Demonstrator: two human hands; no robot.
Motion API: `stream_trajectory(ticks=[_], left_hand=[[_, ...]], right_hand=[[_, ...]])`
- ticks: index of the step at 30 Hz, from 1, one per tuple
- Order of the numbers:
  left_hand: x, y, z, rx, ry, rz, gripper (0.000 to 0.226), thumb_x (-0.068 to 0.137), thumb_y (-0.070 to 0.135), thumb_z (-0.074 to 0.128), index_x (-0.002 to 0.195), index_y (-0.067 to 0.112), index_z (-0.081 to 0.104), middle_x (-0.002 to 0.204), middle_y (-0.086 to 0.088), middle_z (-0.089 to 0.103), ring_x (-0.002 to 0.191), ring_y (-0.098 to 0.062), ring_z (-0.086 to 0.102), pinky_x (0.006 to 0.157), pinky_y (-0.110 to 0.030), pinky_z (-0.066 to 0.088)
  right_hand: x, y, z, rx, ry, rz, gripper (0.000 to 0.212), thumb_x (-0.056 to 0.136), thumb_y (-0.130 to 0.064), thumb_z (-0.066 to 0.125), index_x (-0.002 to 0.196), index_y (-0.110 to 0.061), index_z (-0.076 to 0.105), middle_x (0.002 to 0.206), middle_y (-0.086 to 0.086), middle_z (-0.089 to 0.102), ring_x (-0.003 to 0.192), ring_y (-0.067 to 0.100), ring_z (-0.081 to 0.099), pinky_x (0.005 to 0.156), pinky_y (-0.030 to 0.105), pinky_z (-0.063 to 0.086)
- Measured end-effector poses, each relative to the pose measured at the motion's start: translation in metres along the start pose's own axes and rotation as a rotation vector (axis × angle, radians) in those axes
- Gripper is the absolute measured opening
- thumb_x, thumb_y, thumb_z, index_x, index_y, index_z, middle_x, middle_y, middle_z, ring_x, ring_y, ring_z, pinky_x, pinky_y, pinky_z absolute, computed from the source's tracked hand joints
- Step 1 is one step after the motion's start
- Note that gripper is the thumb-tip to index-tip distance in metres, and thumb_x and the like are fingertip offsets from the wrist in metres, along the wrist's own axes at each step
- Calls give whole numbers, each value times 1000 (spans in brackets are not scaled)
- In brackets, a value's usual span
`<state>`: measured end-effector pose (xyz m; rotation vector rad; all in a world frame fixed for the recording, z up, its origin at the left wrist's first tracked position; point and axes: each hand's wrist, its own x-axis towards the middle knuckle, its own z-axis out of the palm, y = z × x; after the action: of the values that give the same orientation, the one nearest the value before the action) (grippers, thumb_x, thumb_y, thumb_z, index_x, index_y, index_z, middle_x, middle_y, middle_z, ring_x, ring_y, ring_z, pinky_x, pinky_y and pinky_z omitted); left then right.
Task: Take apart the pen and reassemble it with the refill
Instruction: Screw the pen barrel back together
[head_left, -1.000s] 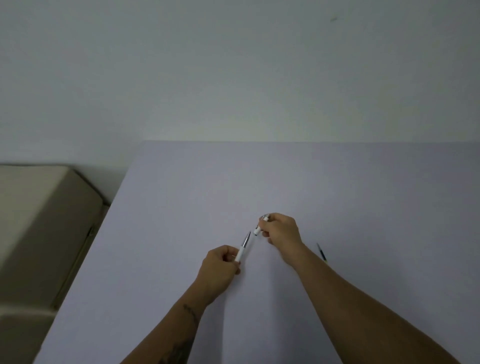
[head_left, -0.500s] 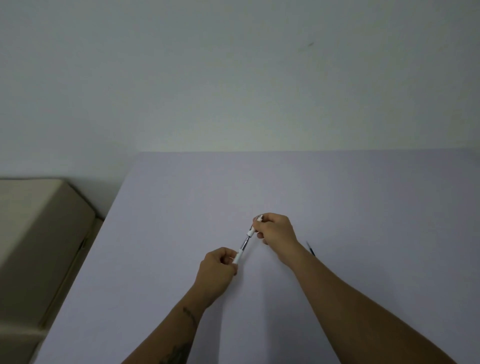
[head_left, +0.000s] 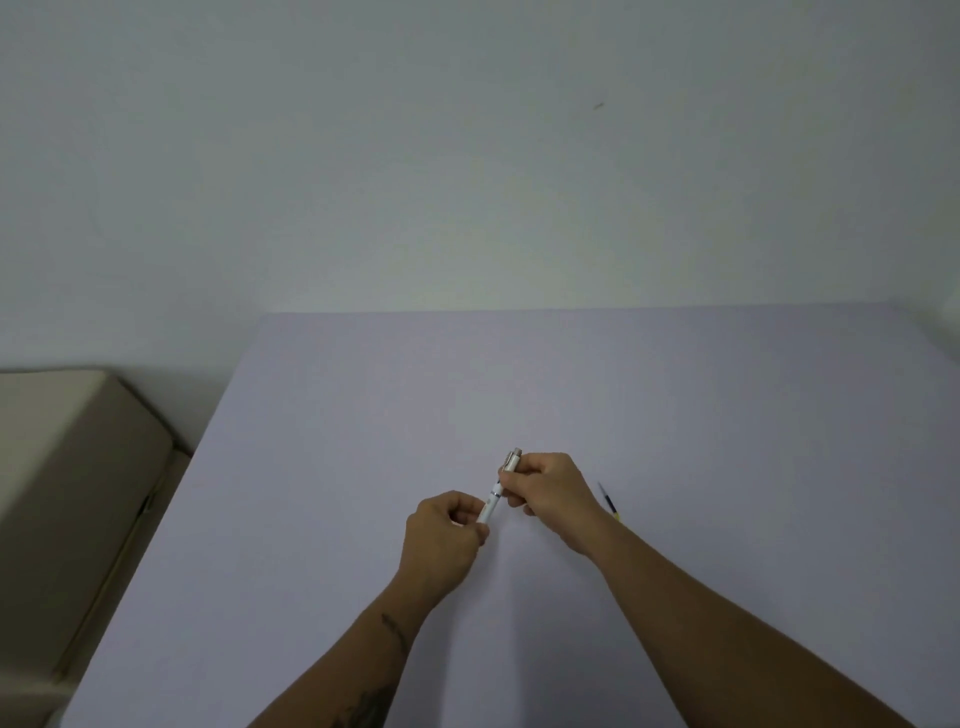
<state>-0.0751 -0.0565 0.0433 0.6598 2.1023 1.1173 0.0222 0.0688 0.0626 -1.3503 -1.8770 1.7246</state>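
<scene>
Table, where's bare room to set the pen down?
The table is bare from its far edge to the hands, and all along its left side. Crowded only near the middle: left hand and right hand hold the pen, and a refill lies just right of the right wrist.

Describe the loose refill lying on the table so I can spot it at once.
Start from the pale lilac table and find the right hand, which shares the white pen with the left hand. Just right of that wrist lies the refill, flat on the surface. It is a thin dark stick with a yellowish near end, untouched, far slimmer than the pen.
</scene>
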Motion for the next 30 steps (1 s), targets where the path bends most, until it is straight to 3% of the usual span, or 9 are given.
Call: stream_trajectory(ticks=[7, 10, 12, 16, 19, 21, 24, 30], left_hand=[[5, -7, 11, 51, -39, 31, 12, 80, 16, 74, 82, 26, 69, 77, 8, 67, 67, -8, 62, 59, -18, 47], [11, -14, 10, 147, -28, 59, 11, 86, 21, 66, 97, 24, 67, 93, 4, 69, 80, -12, 65, 75, -28, 56], [16, -19, 7, 301, -46, 92, 26, 90, 24, 60, 116, 21, 62, 113, 0, 65, 94, -15, 63, 87, -31, 53], [28, -32, 4, 821, -148, 235, 57, 91, 37, 48, 143, 16, 35, 144, -3, 43, 127, -25, 46, 104, -40, 41], [35, -48, 5, 962, -202, 180, 82, 89, 50, 44, 154, 16, 9, 162, -9, 9, 148, -32, 10, 118, -50, 18], [38, -57, 8, 1036, -240, 155, 88, 88, 56, 39, 155, 16, -3, 164, -10, -10, 149, -35, -9, 119, -57, 8], [40, -63, 11, 1062, -246, 152, 92, 86, 61, 34, 154, 16, -8, 162, -12, -18, 147, -39, -17, 116, -63, 4], [42, -70, 14, 1085, -233, 171, 92, 87, 63, 31, 154, 16, -11, 162, -12, -21, 146, -39, -19, 116, -63, 3]], right_hand=[[5, 17, 2, -8, 42, 76, 8, 84, -14, 66, 83, -8, 71, 82, 12, 75, 64, 14, 65, 59, 29, 51], [15, 19, -5, -42, 111, 79, 14, 88, -15, 62, 88, -3, 68, 76, 10, 68, 67, 19, 60, 64, 36, 49], [21, 21, -12, -108, 130, 78, 15, 90, -17, 59, 91, -5, 68, 74, 5, 62, 68, 20, 57, 65, 35, 47], [34, 28, -22, -338, 139, 63, 15, 86, -15, 54, 90, -8, 66, 75, 2, 63, 70, 22, 57, 64, 31, 45], [39, 37, -25, -493, 123, 91, 11, 83, -17, 58, 95, -16, 61, 89, 3, 65, 82, 24, 62, 75, 38, 54], [40, 43, -22, -553, 103, 125, 17, 82, -19, 58, 98, -23, 54, 89, 1, 62, 79, 20, 61, 65, 34, 51], [45, 52, -16, -635, 109, 154, 20, 83, -21, 58, 99, -26, 48, 83, -5, 55, 66, 5, 50, 48, 22, 32], [50, 64, -2, -717, 133, 158, 15, 83, -15, 59, 98, -15, 55, 99, 9, 61, 85, 26, 61, 67, 32, 48]])
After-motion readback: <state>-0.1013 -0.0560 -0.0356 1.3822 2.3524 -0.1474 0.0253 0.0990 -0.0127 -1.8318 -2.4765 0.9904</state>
